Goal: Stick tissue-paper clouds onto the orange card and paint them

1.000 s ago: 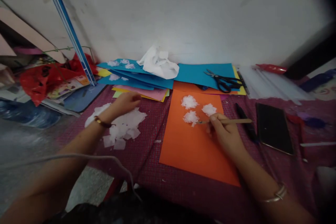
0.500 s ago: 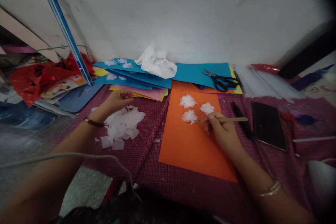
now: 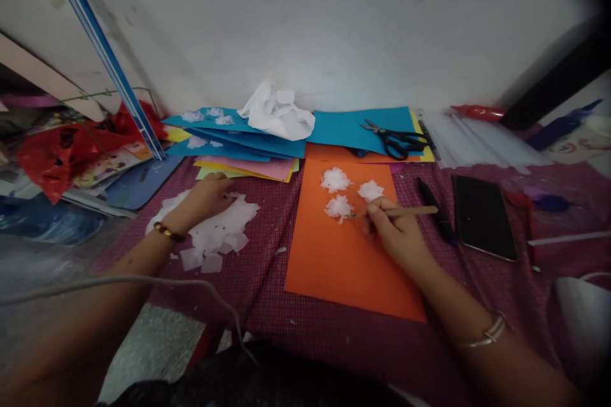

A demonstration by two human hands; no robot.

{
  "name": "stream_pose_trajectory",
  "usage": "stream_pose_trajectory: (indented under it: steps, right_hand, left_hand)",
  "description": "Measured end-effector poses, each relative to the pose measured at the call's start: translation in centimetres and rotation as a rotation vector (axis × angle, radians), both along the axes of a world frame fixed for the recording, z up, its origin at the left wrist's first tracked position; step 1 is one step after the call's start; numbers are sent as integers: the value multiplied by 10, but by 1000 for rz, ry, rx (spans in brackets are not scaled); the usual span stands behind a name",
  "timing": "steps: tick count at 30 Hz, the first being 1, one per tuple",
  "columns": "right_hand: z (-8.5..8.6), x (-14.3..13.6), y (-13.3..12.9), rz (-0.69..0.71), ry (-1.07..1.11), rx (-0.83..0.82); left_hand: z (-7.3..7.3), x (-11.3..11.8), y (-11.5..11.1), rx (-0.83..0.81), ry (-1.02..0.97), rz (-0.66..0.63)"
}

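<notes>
My right hand (image 3: 398, 229) grips a thin wooden stick (image 3: 415, 210) like a pen. The stick's narrow tip touches the edge of the lower-left white paper tuft (image 3: 339, 206) on an orange sheet (image 3: 348, 267). Two more tufts lie close by, an upper one (image 3: 335, 180) and a right one (image 3: 371, 190) just above my fingers. Over a pile of cut white tissue paper pieces (image 3: 217, 232), my left hand (image 3: 210, 196) is lowered with its fingers curled together. Whether a piece is between those fingertips is hidden.
Behind the pile are blue sheets (image 3: 258, 146) with white tufts and crumpled white paper (image 3: 277, 111). Black-handled scissors (image 3: 396, 140) rest on another blue sheet. A black marker (image 3: 436, 211) and a phone (image 3: 484, 216) lie right of the orange sheet. A cable (image 3: 157, 280) crosses my left forearm.
My left hand has turned and lowered its fingers towards the tissue pieces. My right hand keeps the stick at the same tuft. The whole view has shifted slightly.
</notes>
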State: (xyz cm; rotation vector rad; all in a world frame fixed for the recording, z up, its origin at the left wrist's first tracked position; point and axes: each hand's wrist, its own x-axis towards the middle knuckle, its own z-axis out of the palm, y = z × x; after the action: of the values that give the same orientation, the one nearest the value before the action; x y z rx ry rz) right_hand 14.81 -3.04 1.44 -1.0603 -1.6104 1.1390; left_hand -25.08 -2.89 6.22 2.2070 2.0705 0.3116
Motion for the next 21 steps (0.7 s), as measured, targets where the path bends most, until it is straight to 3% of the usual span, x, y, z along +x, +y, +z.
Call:
stream_pose_trajectory:
  steps: [4,8,11,16,21]
  right_hand:
    - [-1,0,0,-5,36,-6]
    - [-1,-1,0,-16,40,-12]
    - [0,-2,0,-21,49,-16]
    - [2,-3,-1,-30,39,7]
    - [0,-4,1,8,53,-9]
  left_hand:
    - [9,15,-3,77,-303,119]
    - [36,60,-13,-90,-794,95]
    - [40,95,-17,-218,-860,29]
    - [9,131,-5,-381,-814,-156]
    - [-18,156,17,-385,-715,-267]
